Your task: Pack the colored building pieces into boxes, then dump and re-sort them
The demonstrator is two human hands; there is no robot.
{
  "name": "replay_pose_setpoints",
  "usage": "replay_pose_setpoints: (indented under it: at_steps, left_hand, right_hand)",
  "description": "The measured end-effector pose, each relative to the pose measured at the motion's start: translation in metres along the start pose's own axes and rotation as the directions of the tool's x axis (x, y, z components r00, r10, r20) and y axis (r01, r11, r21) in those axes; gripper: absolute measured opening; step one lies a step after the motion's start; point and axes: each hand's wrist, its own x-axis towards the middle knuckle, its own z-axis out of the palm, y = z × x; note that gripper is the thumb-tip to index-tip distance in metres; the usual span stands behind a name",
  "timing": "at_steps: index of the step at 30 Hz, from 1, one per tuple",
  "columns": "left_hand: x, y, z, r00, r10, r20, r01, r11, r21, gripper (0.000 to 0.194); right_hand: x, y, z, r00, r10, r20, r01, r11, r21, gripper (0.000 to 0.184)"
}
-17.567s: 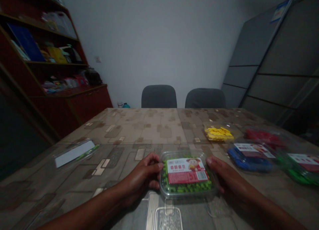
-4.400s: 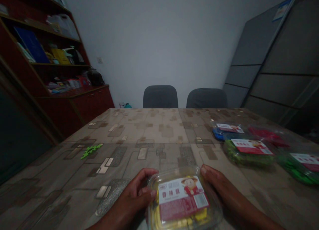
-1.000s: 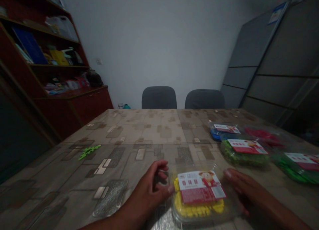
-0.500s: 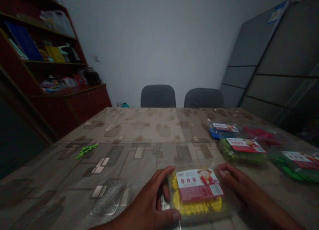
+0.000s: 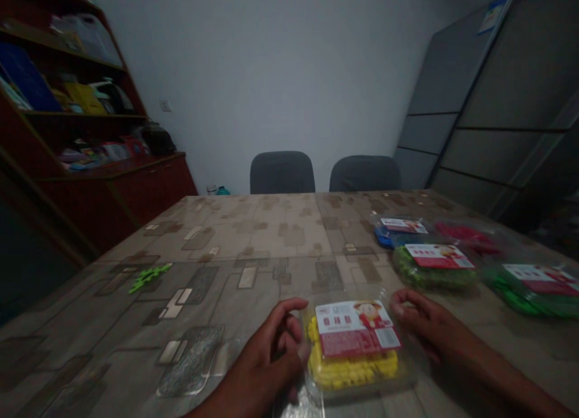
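Yellow-filled tub (image 5: pixel 355 351) between left hand (image 5: pixel 266 364), right hand (image 5: pixel 427 324)

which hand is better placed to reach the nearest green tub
Probably the right hand: it is nearest the clear plastic tub of green pieces, while the left hand has the yellow-filled clear tub in its way.

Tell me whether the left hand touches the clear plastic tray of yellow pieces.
Touching: the head view shows the left hand with fingertips on the clear plastic tray.
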Motion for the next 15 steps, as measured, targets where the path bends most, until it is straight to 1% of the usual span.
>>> replay_pose_setpoints:
  at_steps: [2,6,10,13,15]
  left_hand:
    - [-0.001,0.003,0.001,1.000,0.013,-0.014,-0.013,1.000,-0.003,0.059]
    - [-0.002,0.008,0.005,0.999,0.003,-0.043,-0.004,1.000,-0.031,0.066]
    - [-0.002,0.009,0.007,0.999,-0.025,-0.033,0.021,0.994,-0.103,0.075]
    - [-0.001,0.008,0.007,1.000,-0.025,-0.011,0.023,0.993,-0.117,0.079]
    - [-0.001,0.008,0.007,0.999,-0.027,-0.027,0.024,0.993,-0.115,0.078]
  right_hand:
    - [-0.001,-0.004,-0.002,1.000,0.010,0.020,-0.010,1.000,-0.006,0.054]
    - [-0.006,-0.010,-0.001,0.999,0.014,0.040,-0.015,1.000,0.013,0.058]
    - [-0.008,-0.005,0.002,1.000,0.002,0.005,-0.003,0.999,0.044,0.055]
    - [-0.008,-0.001,0.003,1.000,-0.007,-0.006,0.007,0.999,0.042,0.055]
    - [-0.008,0.000,0.003,1.000,-0.009,-0.006,0.009,0.999,0.035,0.055]
